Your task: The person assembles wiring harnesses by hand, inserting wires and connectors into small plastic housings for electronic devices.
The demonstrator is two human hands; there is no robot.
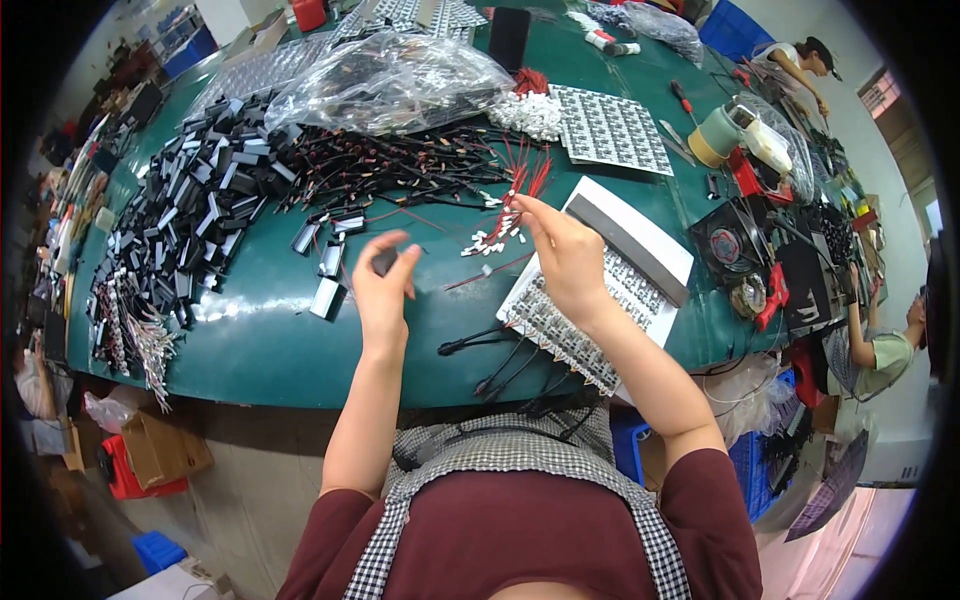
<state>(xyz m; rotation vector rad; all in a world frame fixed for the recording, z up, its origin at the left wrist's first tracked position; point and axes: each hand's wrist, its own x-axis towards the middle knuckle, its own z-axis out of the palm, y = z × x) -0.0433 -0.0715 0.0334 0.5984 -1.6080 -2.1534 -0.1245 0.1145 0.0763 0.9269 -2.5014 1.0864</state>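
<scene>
My left hand [382,290] is above the table with thumb and fingers apart, its fingertips slightly blurred. A dark patch shows between the fingers; whether it is a part behind them I cannot tell. Beside it lie a few black and silver rectangular housings [326,297]. My right hand [570,255] pinches at the near side of a bunch of red wires [533,180] with white connectors [487,243]. Below that hand, a panel of small circuit boards [563,325] rests on a white sheet with a grey foam strip [627,247]. Black cables [470,342] stick out from the panel's near edge.
A large heap of black housings [190,200] covers the left side. Behind my hands lie piled black cables [390,165], a clear plastic bag [395,85], white connectors [530,116] and another board panel [613,130]. A fan [725,243] stands right. Two other people work at the right.
</scene>
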